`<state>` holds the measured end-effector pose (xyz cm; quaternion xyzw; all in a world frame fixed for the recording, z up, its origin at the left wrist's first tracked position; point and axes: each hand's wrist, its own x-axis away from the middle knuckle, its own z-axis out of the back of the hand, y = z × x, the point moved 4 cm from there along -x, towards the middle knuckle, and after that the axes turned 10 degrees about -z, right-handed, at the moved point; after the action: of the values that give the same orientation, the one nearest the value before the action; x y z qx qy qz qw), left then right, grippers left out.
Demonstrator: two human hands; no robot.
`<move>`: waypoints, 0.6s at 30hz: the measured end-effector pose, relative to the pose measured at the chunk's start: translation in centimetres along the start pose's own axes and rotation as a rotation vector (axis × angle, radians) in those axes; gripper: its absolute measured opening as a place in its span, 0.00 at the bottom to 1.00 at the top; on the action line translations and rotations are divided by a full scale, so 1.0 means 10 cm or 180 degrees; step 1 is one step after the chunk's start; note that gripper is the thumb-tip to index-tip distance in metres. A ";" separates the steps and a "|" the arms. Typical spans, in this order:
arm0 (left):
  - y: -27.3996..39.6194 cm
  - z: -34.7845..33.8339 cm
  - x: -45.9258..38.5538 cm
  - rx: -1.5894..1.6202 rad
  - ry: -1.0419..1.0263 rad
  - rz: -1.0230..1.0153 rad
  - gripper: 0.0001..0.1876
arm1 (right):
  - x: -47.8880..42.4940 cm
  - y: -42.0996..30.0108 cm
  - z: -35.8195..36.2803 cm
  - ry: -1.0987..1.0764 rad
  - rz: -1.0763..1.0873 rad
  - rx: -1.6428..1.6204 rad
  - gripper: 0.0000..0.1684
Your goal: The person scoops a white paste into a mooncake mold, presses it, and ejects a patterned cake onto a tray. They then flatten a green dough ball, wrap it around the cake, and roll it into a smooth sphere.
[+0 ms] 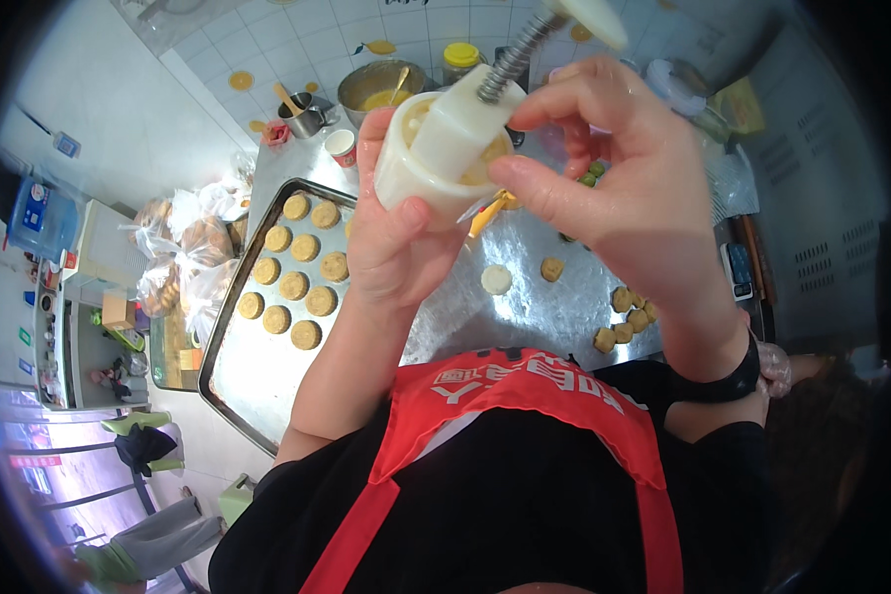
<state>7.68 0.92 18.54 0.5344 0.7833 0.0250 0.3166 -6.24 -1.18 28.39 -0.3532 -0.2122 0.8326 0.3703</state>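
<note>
My left hand (405,245) grips the white plastic barrel of a spring-plunger pastry mold (434,174), held raised and tilted above the metal table (453,319). The spring and round plunger cap point to the upper right. At the barrel's right rim are the thumb and fingertips of my right hand (594,141); whether they press on it I cannot tell. Under the hands, a pale fluted disc (497,279) and a tan dough piece (552,269) lie on the table. Left of them, a baking tray (226,334) bears several round molded pastries (293,285).
Several dough balls (624,333) lie at the table's right edge, near a digital scale (738,271). Along the tiled wall stand a metal bowl with a yellow mixture (375,82), a metal cup (303,119) and a yellow-lidded jar (460,63). Another person's gloved hand (774,369) is at right.
</note>
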 end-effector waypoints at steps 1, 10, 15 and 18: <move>0.02 -0.02 0.00 -0.0172 -0.0029 -0.0083 0.40 | 0.02 -0.03 0.00 0.0060 0.0024 0.0124 0.14; 0.14 -0.02 0.03 -0.1030 0.0072 -0.1053 0.54 | 0.06 0.07 -0.21 -0.0134 0.0084 -0.1798 0.19; 0.17 -0.01 0.14 -0.1058 -0.0020 -0.0311 0.48 | 0.06 -0.08 -0.18 -0.0258 0.0595 -0.0774 0.24; 0.18 -0.02 0.14 -0.0558 0.0050 -0.0353 0.42 | 0.06 -0.05 -0.25 0.0184 0.0539 -0.1381 0.18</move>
<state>8.69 2.94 18.72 0.4602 0.8090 0.0800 0.3569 -4.46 -0.19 26.81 -0.4647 -0.3452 0.7851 0.2204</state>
